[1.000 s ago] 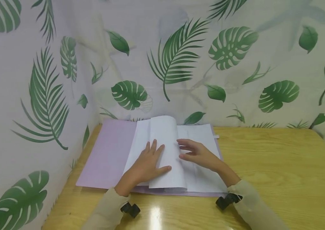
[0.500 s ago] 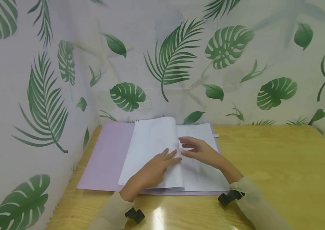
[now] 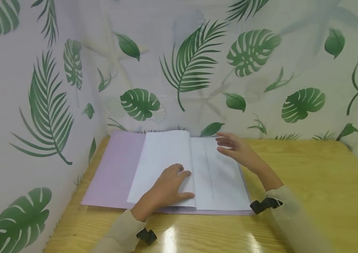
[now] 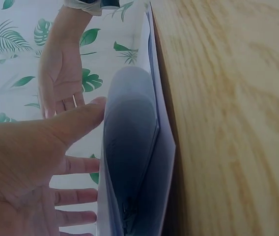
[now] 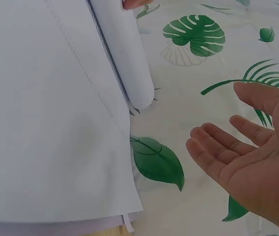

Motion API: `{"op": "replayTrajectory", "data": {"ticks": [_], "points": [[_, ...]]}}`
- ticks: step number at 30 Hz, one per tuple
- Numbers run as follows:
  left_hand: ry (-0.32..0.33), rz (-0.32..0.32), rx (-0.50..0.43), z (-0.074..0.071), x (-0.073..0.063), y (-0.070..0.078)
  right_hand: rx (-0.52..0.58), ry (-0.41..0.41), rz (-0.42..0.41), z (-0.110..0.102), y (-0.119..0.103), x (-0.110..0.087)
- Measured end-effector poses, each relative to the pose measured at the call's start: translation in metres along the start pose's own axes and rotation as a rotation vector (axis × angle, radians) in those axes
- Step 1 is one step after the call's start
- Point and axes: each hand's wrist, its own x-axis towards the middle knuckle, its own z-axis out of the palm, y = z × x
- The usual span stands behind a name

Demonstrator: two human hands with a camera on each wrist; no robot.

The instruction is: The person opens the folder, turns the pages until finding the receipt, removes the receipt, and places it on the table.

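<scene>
Touching the folded-over white sheet with the left hand, thumb apart and fingers extended with a slight bend, wrapped round nothing. Hard to tell, at so low an angle from the left wrist, whether in contact at every fingertip. Bulging into a rounded fold just right of the left fingers, and hollow inside when viewed from the near edge. Holding the right hand up in the air with fingers loosely curved, parted from the thumb and gripping nothing, over the upper right part of the flat lower sheet. Marked lengthwise by a faint crease, below and to the left of the right fingers. Spread beneath both sheets as a purple cover, reaching well to the left of the left fingers. Resting all together on the wooden bench, stretching far right of the right fingers. Backed by a leaf-printed cloth beyond both hands' fingers. Wearing pale sleeves and black wrist cameras, nearer than the fingers.
</scene>
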Motion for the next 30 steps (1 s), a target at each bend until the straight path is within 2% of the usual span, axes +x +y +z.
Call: {"op": "replayTrajectory", "data": {"ticks": [6, 12, 16, 18, 24, 30], "points": [[-0.032, -0.039, -0.039, 0.006, 0.001, 0.004, -0.058, 0.051, -0.031, -0.023, 0.001, 0.008], [-0.102, 0.035, -0.042, 0.002, 0.001, 0.005, -0.064, 0.078, -0.014, -0.032, 0.007, 0.012], [-0.132, 0.062, -0.047, -0.003, 0.000, 0.004, -0.102, 0.090, 0.016, -0.033, 0.017, 0.011], [-0.123, 0.061, -0.037, -0.004, 0.000, 0.003, -0.119, 0.090, 0.027, -0.032, 0.025, 0.011], [-0.086, 0.043, -0.020, -0.006, -0.002, 0.000, -0.128, 0.041, 0.059, -0.027, 0.045, 0.013], [-0.114, 0.018, -0.035, -0.005, -0.002, -0.002, -0.143, 0.010, 0.100, -0.020, 0.060, 0.016]]}}
